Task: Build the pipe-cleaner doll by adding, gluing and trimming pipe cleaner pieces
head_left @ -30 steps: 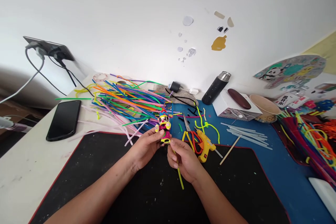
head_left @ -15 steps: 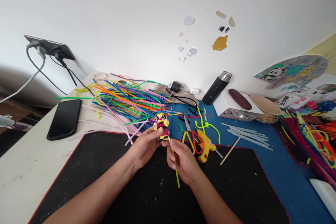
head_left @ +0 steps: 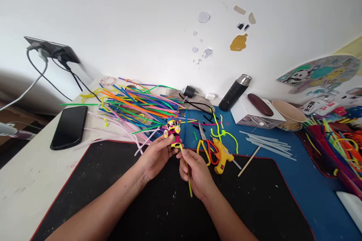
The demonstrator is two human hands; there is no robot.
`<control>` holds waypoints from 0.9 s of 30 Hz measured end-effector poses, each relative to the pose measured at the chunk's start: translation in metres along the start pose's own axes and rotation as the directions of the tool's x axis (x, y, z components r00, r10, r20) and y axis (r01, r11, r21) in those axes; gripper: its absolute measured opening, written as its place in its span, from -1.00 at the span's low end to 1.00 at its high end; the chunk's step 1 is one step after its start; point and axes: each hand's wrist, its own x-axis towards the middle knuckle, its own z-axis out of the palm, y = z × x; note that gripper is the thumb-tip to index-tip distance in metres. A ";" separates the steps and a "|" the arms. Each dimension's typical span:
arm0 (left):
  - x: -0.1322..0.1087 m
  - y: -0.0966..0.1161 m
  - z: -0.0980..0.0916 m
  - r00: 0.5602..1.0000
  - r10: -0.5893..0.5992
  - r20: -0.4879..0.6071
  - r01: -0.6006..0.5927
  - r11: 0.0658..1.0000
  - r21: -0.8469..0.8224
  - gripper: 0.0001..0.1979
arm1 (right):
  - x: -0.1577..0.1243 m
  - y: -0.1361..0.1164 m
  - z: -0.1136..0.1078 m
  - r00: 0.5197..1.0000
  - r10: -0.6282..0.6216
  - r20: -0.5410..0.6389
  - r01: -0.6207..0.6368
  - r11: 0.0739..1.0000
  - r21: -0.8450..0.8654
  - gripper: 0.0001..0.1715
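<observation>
Over the black mat (head_left: 158, 207), my left hand (head_left: 158, 154) is closed on a small pipe-cleaner figure (head_left: 174, 138) with a magenta body, yellow trim and a blue-topped head. The figure is upright, facing me. My right hand (head_left: 195, 171) pinches a yellow-green pipe cleaner (head_left: 190, 188) whose upper end meets the figure's lower edge; its free end hangs below my fingers. Whether that end is fastened to the figure I cannot tell. Just right of my right hand lie scissors (head_left: 206, 145) with red and yellow handles and a yellow glue gun (head_left: 223, 156).
A heap of colourful pipe cleaners (head_left: 141, 101) spreads behind my hands. A phone (head_left: 69, 127) lies at left. Clear glue sticks (head_left: 268, 144), a thin wooden stick (head_left: 249, 161), a black flask (head_left: 234, 93), a white box (head_left: 249, 115) and a bowl (head_left: 288, 115) occupy the right side.
Both hands and the figure have shifted very slightly, and the yellow-green pipe cleaner's free end sits a little higher. The view has turned a touch. Both grips stay the same.
</observation>
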 end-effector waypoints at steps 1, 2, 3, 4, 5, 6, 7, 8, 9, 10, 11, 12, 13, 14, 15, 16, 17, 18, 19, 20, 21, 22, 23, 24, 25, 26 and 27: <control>0.000 0.000 0.001 1.000 -0.001 -0.005 0.001 1.000 -0.003 -0.70 | 0.000 0.000 0.000 1.000 0.002 0.002 -0.002 1.000 0.001 -0.42; 0.000 0.000 0.001 1.000 -0.001 -0.010 0.001 1.000 -0.005 -0.70 | 0.000 0.001 0.000 1.000 0.004 0.003 -0.004 1.000 0.003 -0.42; -0.001 0.000 0.002 1.000 0.000 -0.012 0.000 1.000 -0.004 -0.69 | 0.001 0.001 0.000 1.000 0.008 0.005 -0.008 1.000 0.004 -0.42; -0.001 0.000 0.002 1.000 0.001 -0.010 -0.001 1.000 -0.001 -0.69 | 0.001 0.001 0.001 1.000 0.012 0.006 -0.012 1.000 0.004 -0.42; -0.001 0.000 0.002 1.000 0.004 -0.007 -0.004 1.000 0.003 -0.69 | 0.001 0.001 0.001 1.000 0.015 0.006 -0.015 1.000 0.005 -0.42; -0.001 0.000 0.002 1.000 0.007 -0.004 -0.007 1.000 0.006 -0.69 | 0.000 0.001 0.001 1.000 0.020 0.006 -0.020 1.000 0.005 -0.42; -0.002 0.000 0.002 1.000 0.009 -0.003 -0.009 1.000 0.007 -0.68 | 0.000 0.001 0.001 1.000 0.023 0.006 -0.023 1.000 0.004 -0.42; -0.002 -0.001 0.002 1.000 0.010 -0.006 -0.010 1.000 0.007 -0.69 | 0.000 0.001 0.001 1.000 0.025 0.006 -0.025 1.000 0.003 -0.41; -0.002 -0.001 0.002 1.000 0.013 -0.010 -0.013 1.000 0.006 -0.69 | 0.000 0.001 0.001 1.000 0.027 0.006 -0.027 1.000 0.001 -0.41; -0.001 -0.001 0.002 1.000 0.016 -0.015 -0.016 1.000 0.004 -0.69 | 0.000 0.001 0.001 1.000 0.027 0.005 -0.027 1.000 -0.001 -0.41; -0.001 -0.001 0.002 1.000 0.021 -0.019 -0.021 1.000 0.003 -0.68 | 0.000 0.001 0.001 1.000 0.028 0.004 -0.028 1.000 -0.002 -0.42; -0.001 -0.002 0.002 0.999 0.026 -0.022 -0.026 1.000 0.005 -0.68 | 0.000 0.001 0.001 1.000 0.027 0.004 -0.027 1.000 -0.003 -0.42; -0.001 -0.002 0.002 0.999 0.032 -0.022 -0.032 0.999 0.010 -0.67 | 0.000 0.001 0.001 1.000 0.027 0.005 -0.027 1.000 -0.005 -0.41; -0.001 -0.002 0.002 0.999 0.037 -0.018 -0.036 0.999 0.018 -0.67 | 0.000 0.002 0.001 1.000 0.029 0.008 -0.029 1.000 -0.009 -0.41; -0.001 -0.002 0.002 0.999 0.039 -0.012 -0.039 0.999 0.028 -0.66 | 0.000 0.002 0.000 0.999 0.031 0.012 -0.031 0.999 -0.015 -0.41; -0.001 -0.002 0.002 0.999 0.040 -0.004 -0.040 0.998 0.039 -0.66 | 0.000 0.003 0.000 0.999 0.035 0.016 -0.034 0.999 -0.023 -0.40; -0.001 -0.001 0.003 0.999 0.041 0.004 -0.042 0.998 0.048 -0.66 | 0.000 0.003 0.000 0.999 0.040 0.021 -0.039 0.999 -0.034 -0.39; -0.001 -0.001 0.004 0.999 0.045 0.010 -0.046 0.998 0.054 -0.66 | 0.000 0.004 0.000 0.999 0.046 0.025 -0.045 0.998 -0.046 -0.38; -0.001 -0.001 0.004 0.999 0.051 0.013 -0.052 0.997 0.056 -0.66 | 0.000 0.004 0.000 0.998 0.051 0.029 -0.050 0.997 -0.057 -0.36; -0.001 -0.001 0.005 0.998 0.058 0.014 -0.058 0.997 0.057 -0.67 | 0.000 0.004 0.000 0.998 0.055 0.033 -0.053 0.996 -0.069 -0.35; -0.002 0.000 0.005 0.998 0.063 0.013 -0.064 0.996 0.057 -0.67 | 0.000 0.004 0.000 0.998 0.057 0.037 -0.054 0.995 -0.079 -0.34; -0.002 0.000 0.006 0.998 0.067 0.011 -0.067 0.996 0.058 -0.67 | 0.000 0.005 0.000 0.997 0.058 0.041 -0.054 0.995 -0.087 -0.32; -0.002 0.000 0.006 0.998 0.070 0.010 -0.070 0.996 0.058 -0.67 | 0.000 0.005 0.001 0.997 0.057 0.045 -0.053 0.994 -0.092 -0.32; -0.002 0.000 0.006 0.997 0.071 0.009 -0.072 0.996 0.058 -0.67 | 0.000 0.005 0.001 0.997 0.056 0.047 -0.051 0.994 -0.095 -0.31; -0.002 0.000 0.006 0.997 0.072 0.008 -0.072 0.996 0.056 -0.67 | 0.000 0.005 0.001 0.997 0.055 0.049 -0.050 0.994 -0.096 -0.31; -0.002 0.000 0.006 0.997 0.072 0.007 -0.073 0.996 0.054 -0.67 | 0.000 0.005 0.001 0.997 0.054 0.049 -0.049 0.994 -0.096 -0.32; -0.002 -0.001 0.006 0.997 0.072 0.005 -0.072 0.996 0.053 -0.67 | 0.001 0.005 0.001 0.997 0.054 0.048 -0.049 0.994 -0.095 -0.32</control>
